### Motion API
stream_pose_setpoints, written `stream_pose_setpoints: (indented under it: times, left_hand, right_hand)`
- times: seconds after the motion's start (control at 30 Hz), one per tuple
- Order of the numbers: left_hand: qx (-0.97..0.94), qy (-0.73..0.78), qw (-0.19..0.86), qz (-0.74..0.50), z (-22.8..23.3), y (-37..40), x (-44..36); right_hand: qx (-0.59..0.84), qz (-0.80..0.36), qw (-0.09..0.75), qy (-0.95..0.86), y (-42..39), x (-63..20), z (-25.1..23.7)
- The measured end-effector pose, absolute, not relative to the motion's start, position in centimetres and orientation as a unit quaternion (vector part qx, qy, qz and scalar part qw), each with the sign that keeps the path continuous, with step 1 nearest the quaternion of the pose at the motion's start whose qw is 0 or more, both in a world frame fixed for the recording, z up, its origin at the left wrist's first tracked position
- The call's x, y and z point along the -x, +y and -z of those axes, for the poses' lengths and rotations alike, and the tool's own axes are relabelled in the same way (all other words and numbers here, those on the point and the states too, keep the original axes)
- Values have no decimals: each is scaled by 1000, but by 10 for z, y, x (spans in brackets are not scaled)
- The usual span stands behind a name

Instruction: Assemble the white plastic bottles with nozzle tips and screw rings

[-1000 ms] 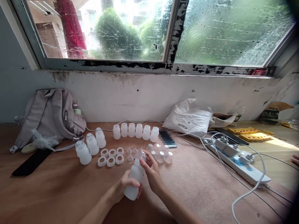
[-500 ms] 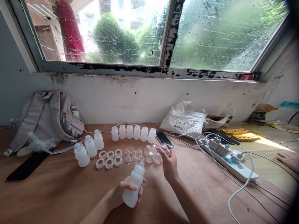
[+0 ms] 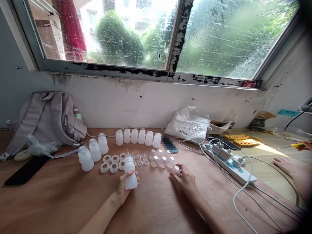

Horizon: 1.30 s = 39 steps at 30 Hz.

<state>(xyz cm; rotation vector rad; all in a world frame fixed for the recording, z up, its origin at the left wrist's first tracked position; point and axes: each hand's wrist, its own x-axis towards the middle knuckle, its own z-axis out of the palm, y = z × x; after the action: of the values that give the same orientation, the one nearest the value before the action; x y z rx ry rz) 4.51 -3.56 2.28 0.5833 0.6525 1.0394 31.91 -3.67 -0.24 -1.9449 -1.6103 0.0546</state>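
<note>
While our left hand (image 3: 123,188) grips the frosted white bottle (image 3: 130,175) upright just before the row of rings (image 3: 110,163), we'd keep it steady and seat parts squarely. Our right hand (image 3: 185,182) rests right of the bottle, fingertips pinching a clear domed cap (image 3: 176,170) — thin, glossy, rounded plastic.

The left hand (image 3: 123,188) grips an upright white bottle (image 3: 130,173); the right hand (image 3: 185,180) touches a clear cap (image 3: 176,170).
</note>
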Motion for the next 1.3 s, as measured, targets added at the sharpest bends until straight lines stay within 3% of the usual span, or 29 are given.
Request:
stream_pose_setpoints:
  times: [0.13, 0.27, 0.37, 0.5, 0.63, 0.73, 0.87, 1.0, 1.07, 1.13, 1.3]
  left_hand:
    - [-374, 352, 704, -491, -21, -34, -43]
    - [-582, 447, 462, -498, -21, -36, -42]
    - [-690, 469, 288, -469, -22, -40, -42]
    - [-740, 481, 225, -412, -22, -42, -42]
    - [-738, 517, 193, -389, -24, -39, -34]
    - [-725, 515, 251, -382, -30, -38, -32]
    - [-664, 487, 407, -396, -36, -44, -41]
    - [-493, 325, 728, -349, -33, -54, -47]
    - [-388, 222, 836, -318, -30, -57, -46]
    - [-338, 168, 867, -327, -28, -56, -42]
    - [-361, 152, 843, -368, -28, -46, -32]
  right_hand:
    - [734, 15, 326, -595, -32, -318, 2]
    - [654, 24, 433, -620, -34, -289, -21]
    - [528, -188, 457, -691, -39, -243, -45]
    - [392, -459, 455, -654, -38, -180, -66]
    - [371, -539, 474, -590, -27, -152, -67]
    - [359, -570, 494, -550, -21, -151, -60]
    - [337, -600, 517, -508, -23, -157, -54]
    - [293, -673, 452, -507, -26, -167, -60]
    - [263, -707, 403, -518, -24, -173, -63]
    - [247, -705, 400, -531, -19, -178, -64]
    - [339, -576, 510, -541, -7, -185, -55]
